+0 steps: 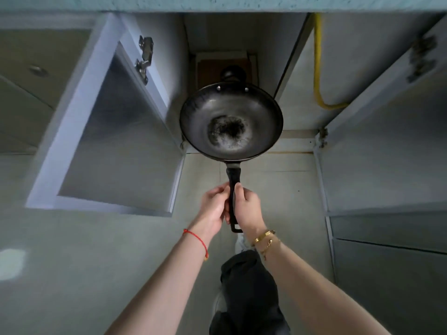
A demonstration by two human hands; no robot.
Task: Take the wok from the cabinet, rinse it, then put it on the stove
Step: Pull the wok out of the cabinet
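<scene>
A dark metal wok [231, 122] with a blackened patch in its bowl hangs in the air in front of the open cabinet [225, 44], bowl facing up. Its long black handle [232, 187] points toward me. My left hand [214, 206] and my right hand [248, 207] both grip the handle, one on each side. The wok sits level, just outside the cabinet mouth and above the floor.
The left cabinet door [106, 131] and the right cabinet door [377, 131] stand wide open on either side. A yellow hose [318, 68] runs down inside the cabinet. A dark round object [233, 72] sits on a board deep inside. The countertop edge [217, 3] overhangs.
</scene>
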